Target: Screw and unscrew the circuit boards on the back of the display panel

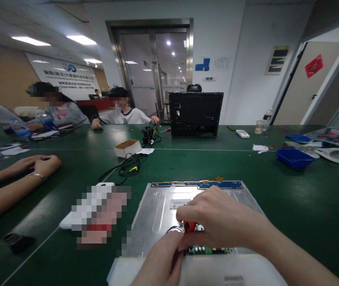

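A flat silver metal panel [157, 210] lies on the green table in front of me, with a blue circuit strip [200, 184] along its far edge and a green circuit board [208, 250] at its near edge. My right hand [217, 218] is closed around a small red-handled tool [189, 226], its tip down near the green board. My left hand [161, 262] sits just below it, fingers curled and pinched against the same spot; what it holds is hidden. A white slab [217, 272] lies at the bottom edge.
A co-worker's forearms and clasped hands [35, 165] rest on the table at left. Two more people sit at the far side. A black monitor back [195, 114], a cardboard box [126, 147], black cables [130, 165], a blue tray [293, 157] and a pixelated object [97, 216] lie around.
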`<state>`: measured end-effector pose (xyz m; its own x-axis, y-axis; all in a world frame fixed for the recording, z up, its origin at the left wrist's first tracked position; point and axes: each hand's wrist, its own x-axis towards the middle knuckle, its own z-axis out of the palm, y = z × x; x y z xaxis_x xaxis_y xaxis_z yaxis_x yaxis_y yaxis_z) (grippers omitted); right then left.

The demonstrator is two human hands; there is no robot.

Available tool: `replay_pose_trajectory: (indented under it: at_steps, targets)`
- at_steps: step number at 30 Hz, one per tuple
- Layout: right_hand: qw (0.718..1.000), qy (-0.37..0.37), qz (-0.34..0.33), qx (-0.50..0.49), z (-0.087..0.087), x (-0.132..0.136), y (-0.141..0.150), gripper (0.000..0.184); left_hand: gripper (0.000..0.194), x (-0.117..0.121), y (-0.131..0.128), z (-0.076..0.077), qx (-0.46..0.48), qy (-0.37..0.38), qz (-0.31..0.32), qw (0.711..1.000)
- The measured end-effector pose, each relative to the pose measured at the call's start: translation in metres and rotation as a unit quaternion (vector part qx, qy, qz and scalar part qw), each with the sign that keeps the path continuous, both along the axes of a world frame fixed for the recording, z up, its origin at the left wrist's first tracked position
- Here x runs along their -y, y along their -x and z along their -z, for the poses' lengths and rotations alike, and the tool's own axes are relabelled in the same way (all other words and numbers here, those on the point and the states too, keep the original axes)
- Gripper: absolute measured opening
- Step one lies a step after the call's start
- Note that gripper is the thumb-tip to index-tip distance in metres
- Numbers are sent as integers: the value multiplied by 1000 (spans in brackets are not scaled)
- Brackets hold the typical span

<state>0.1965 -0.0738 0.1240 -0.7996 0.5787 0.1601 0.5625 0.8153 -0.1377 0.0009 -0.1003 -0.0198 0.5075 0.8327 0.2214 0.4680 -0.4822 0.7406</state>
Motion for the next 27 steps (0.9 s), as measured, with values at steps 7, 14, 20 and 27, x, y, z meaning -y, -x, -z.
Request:
replay_pose_trajectory:
  at_steps: [7, 14, 20, 27]
  targets:
    - [1000, 9, -18, -8, -4, 3, -2, 7, 24, 0, -4, -2, -4, -7, -3, 1000]
    - [999, 32, -21, -8, -5, 7, -1, 18, 29, 2, -8, -12, -6, -13, -6, 1000]
    - [1000, 2, -1, 2, -4, 6, 0, 10, 23, 1, -5, -7, -22, -8, 0, 1000]
    - [1000, 16, 3, 3, -5, 7, 1, 14, 29, 2, -5, -11, 4, -7, 5, 1000]
